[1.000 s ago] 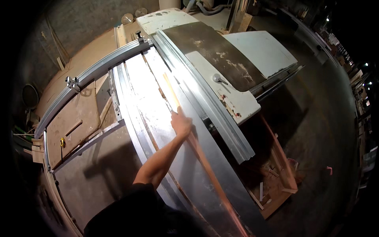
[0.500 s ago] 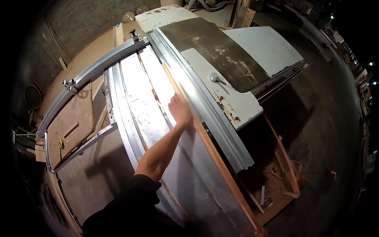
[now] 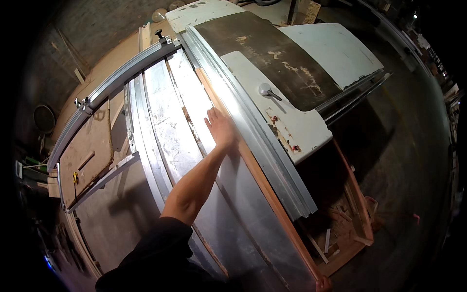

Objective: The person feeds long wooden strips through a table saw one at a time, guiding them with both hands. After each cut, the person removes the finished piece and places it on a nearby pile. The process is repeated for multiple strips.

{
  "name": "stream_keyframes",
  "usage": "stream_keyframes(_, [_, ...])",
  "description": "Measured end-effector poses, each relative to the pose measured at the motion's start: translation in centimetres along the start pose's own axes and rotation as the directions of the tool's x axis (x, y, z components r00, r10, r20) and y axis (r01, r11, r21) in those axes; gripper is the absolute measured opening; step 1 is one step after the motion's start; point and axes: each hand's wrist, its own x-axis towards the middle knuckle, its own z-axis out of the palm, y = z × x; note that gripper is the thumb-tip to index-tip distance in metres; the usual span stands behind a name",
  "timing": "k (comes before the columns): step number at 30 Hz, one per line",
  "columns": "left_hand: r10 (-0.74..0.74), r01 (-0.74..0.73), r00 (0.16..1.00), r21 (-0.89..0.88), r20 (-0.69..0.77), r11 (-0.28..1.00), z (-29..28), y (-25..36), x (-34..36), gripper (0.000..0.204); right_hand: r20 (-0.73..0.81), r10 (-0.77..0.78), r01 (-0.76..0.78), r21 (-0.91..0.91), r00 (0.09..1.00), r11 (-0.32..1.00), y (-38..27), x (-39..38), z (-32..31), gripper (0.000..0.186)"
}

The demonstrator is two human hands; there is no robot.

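Workpiece: one long, narrow wooden strip, lying on the pale metal table and running diagonally from upper centre to the lower right of the frame. Its right-hand edge is sitting close beside the ribbed aluminium rail; contact along the whole length cannot be confirmed.

Left hand, centre of frame: lying over the strip, fingers extended and slightly spread toward the table surface, not wrapping round the wood; thumb hidden. Right hand, bottom edge, right of centre: touching the near end of the strip. Mostly cut off by darkness and the border, so cannot tell whether it is gripping.

Surroundings: white machine top with a grey lever is standing upper right; a crosswise metal fence is spanning the upper left.

Step in hand (judgement): the hands appear to be steadying and aligning the strip beside the rail. Next move (judgement): calling for even sideways pressure from both hands, near end kept in line, fingers clear of the rail.
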Motion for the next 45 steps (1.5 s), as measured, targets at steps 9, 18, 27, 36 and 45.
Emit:
stream_keyframes(9, [0.009,-0.014,0.999,-0.093,-0.048,0.996,0.0,0.2,1.6,0.069,-0.001,0.078,-0.078,0.026,0.997,0.997,1.5,0.9,1.5,0.023])
stream_keyframes(18, [0.08,-0.084,0.994,-0.056,-0.074,0.995,-0.4,-0.5,3.0,0.067,0.04,0.16,-0.165,0.195,0.986,0.967,-0.6,2.1,1.9,0.028])
stream_keyframes(27, [0.066,-0.066,0.998,-0.027,-0.006,0.997,-0.4,-0.5,3.9,0.066,0.126,0.239,-0.254,0.122,0.963,0.959,-0.7,2.6,1.7,0.038])
stream_keyframes(36, [0.089,-0.089,0.996,0.047,-0.007,0.995,-0.6,-0.8,6.0,0.05,0.174,0.306,-0.301,-0.06,0.936,0.952,-1.7,3.4,2.2,0.048])
stream_keyframes(45, [0.162,-0.151,0.977,0.092,-0.137,0.984,0.9,-1.6,7.6,0.044,0.215,0.364,-0.369,-0.014,0.907,0.929,-6.3,5.2,0.0,0.052])
